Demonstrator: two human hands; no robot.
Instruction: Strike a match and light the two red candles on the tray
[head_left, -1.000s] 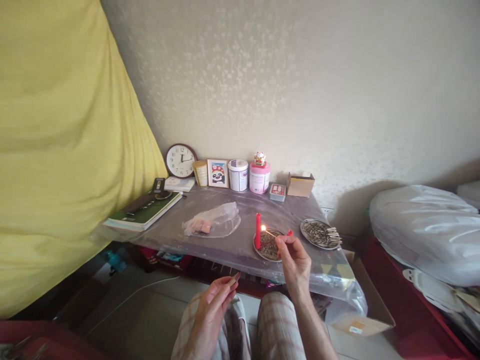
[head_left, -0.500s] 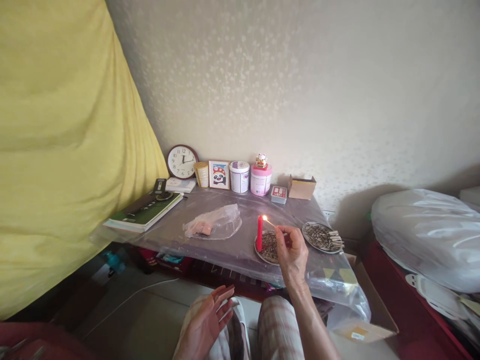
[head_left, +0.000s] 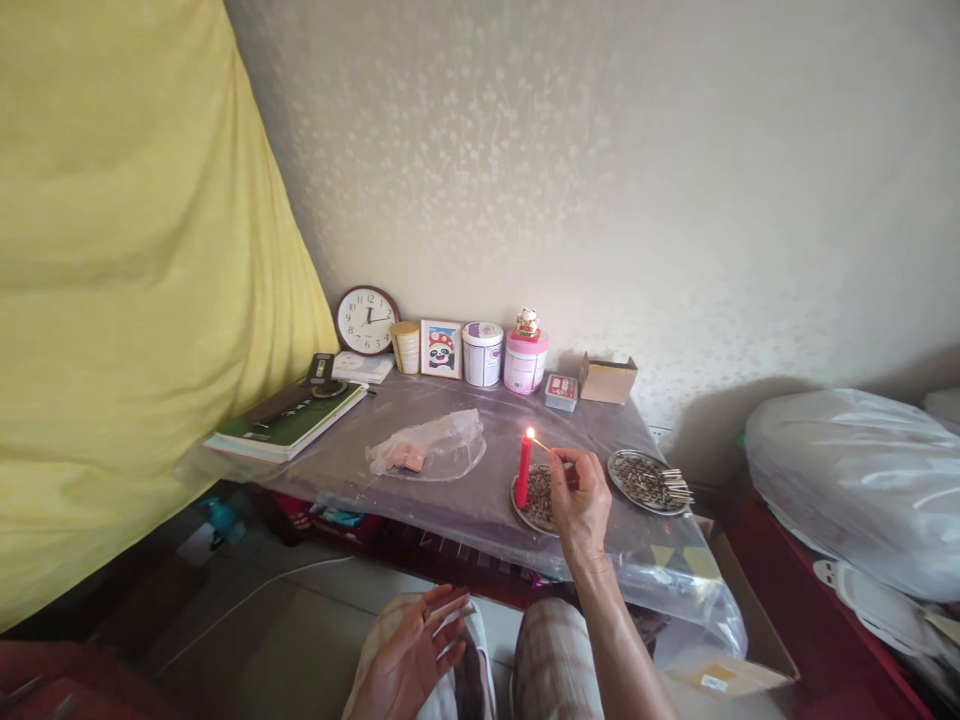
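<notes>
Between thumb and fingers my right hand [head_left: 581, 500] pinches a thin matchstick [head_left: 541, 443] whose tip is at a bright flame. That flame sits right at the top of a red candle [head_left: 523, 472]; I cannot tell whether the wick itself burns. Upright, the candle stands at the left side of a round plate [head_left: 534, 524] covered with dark, speckled bits. My right hand partly hides this plate. Low in front of my knees, my left hand [head_left: 416, 640] is held palm up with its fingers apart, and nothing lies in it.
To the right, a second plate [head_left: 646, 482] of similar bits carries several pale sticks. A clear plastic bag [head_left: 431, 445] with a pinkish piece lies left of the candle. Behind stand a cardboard box [head_left: 607, 380], tins [head_left: 482, 355] and a clock [head_left: 367, 320]. A green book [head_left: 289, 420] lies at left.
The match and my right hand have shifted slightly, bringing the flame from beside the candle's top to right at it. My left hand stays nearly in place.
</notes>
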